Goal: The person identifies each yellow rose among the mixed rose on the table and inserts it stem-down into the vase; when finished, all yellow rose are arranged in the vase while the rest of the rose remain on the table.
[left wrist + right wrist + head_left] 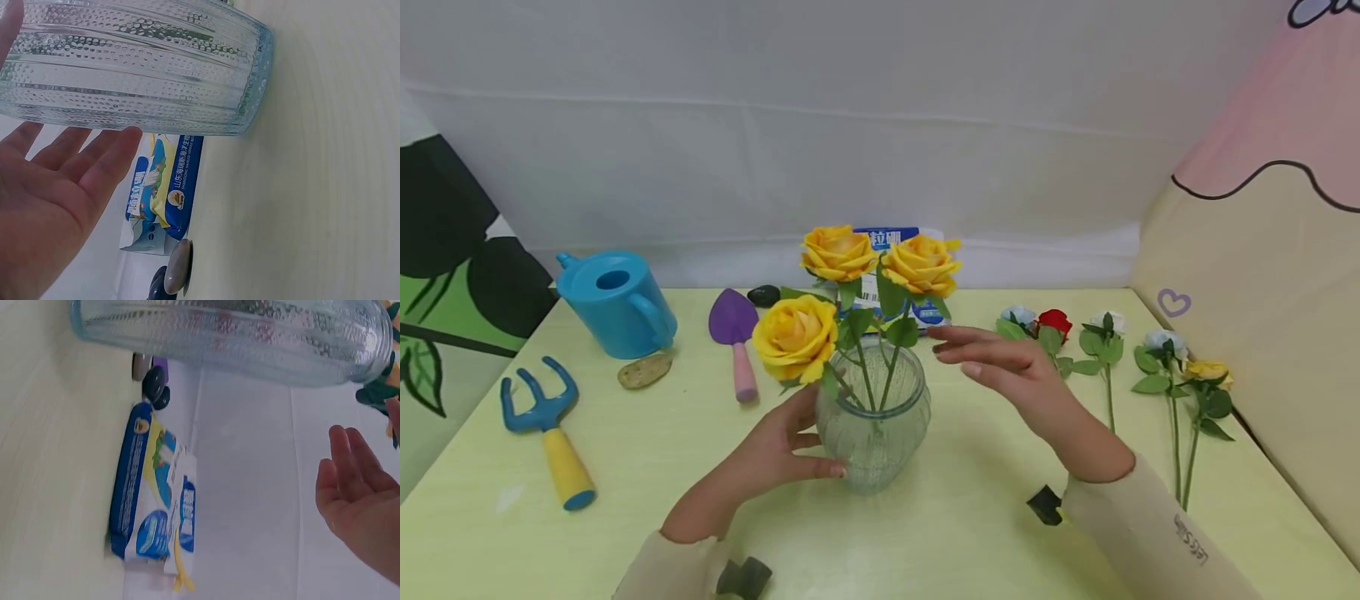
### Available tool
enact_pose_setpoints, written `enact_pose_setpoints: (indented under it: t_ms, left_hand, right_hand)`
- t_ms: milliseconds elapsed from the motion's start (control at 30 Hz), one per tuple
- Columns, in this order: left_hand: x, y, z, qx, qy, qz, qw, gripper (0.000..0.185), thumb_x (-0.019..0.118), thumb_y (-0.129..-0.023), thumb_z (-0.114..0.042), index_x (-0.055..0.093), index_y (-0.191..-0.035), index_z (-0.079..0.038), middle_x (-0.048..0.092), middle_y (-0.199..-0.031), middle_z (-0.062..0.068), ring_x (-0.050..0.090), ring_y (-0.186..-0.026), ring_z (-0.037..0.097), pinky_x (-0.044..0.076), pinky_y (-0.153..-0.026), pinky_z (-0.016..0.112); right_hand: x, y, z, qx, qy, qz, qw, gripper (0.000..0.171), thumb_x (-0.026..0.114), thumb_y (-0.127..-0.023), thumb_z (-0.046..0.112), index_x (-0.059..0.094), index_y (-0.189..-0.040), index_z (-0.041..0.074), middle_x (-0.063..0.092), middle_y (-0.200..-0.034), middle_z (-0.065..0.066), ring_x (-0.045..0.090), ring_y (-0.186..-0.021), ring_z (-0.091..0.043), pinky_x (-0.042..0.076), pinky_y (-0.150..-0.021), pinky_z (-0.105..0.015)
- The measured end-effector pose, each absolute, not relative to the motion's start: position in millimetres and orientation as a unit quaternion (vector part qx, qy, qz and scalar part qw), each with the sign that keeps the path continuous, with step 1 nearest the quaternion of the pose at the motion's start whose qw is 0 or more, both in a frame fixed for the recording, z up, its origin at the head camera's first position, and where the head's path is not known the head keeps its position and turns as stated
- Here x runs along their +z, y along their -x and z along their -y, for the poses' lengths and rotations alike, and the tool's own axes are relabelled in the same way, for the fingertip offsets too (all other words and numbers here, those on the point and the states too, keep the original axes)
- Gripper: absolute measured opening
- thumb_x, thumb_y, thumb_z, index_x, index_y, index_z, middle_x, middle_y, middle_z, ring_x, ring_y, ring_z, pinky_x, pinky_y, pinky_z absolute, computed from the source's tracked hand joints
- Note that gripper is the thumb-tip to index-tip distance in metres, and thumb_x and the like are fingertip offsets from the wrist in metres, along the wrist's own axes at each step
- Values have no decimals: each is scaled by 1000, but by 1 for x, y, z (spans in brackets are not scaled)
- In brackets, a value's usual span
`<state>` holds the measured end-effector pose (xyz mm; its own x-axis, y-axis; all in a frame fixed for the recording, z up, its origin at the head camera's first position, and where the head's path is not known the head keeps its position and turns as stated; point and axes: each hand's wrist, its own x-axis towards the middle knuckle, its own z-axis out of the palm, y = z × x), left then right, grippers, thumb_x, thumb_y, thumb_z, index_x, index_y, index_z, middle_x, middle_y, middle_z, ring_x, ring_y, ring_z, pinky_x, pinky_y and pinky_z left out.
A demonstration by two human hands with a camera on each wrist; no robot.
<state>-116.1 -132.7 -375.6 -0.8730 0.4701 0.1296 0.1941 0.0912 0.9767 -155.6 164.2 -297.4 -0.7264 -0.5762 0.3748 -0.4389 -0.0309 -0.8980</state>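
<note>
The left hand (775,450) cupped the glass vase (872,417) of yellow roses (842,287), fingers relaxed; the right hand (1007,371) hovered flat just right of the vase

This is looking like a staged hobby corner for flower arranging rather than a lived-in room; a white sheet (850,125) is hanging as a backdrop behind a pale green counter (962,533). Toy-like garden tools are lying about: a blue watering can (613,302), a purple trowel (735,333), a blue hand fork (550,429); artificial roses (1105,350) are lying in a row.
</note>
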Motion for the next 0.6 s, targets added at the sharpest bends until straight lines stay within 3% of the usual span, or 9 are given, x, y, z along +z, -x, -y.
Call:
enact_pose_setpoints:
  t_ms: [167, 300, 433, 600]
  left_hand:
    - [-375, 117, 131, 634, -217, -734, 112, 88, 80, -71, -8, 28, -142, -5, 40, -137, 17, 45, -119, 37, 48, -90, 36]
    - [-375, 117, 130, 632, -219, -735, 115, 86, 80, -71, -9, 29, -141, -4, 41, -136, 18, 45, -120, 37, 48, -90, 37]
    - [-375, 118, 129, 630, -222, -735, 116, 86, 80, -72, -10, 29, -141, -3, 41, -136, 18, 44, -121, 37, 48, -90, 37]
    - [-375, 119, 128, 633, -220, -733, 117, 88, 80, -71, -10, 29, -141, -3, 40, -137, 18, 43, -122, 37, 48, -90, 40]
  right_hand:
    - [-301, 167, -207, -564, 338, -746, 107, 26, 50, -94, 4, 60, -117, -2, 58, -125, -7, 51, -116, -22, 42, -95, -30]
    - [-309, 175, -249, -503, 341, -773, 182, 28, 46, -96, 3, 55, -122, -5, 58, -120, -16, 60, -103, -26, 45, -92, -25]
    - [-316, 179, -299, -456, 307, -801, 238, 30, 45, -97, 5, 53, -124, -4, 57, -121, -15, 59, -104, -24, 45, -89, -23]
    - [-328, 179, -363, -433, 178, -865, 183, 31, 50, -96, 11, 53, -123, -3, 62, -113, 5, 61, -99, -12, 47, -82, -19]
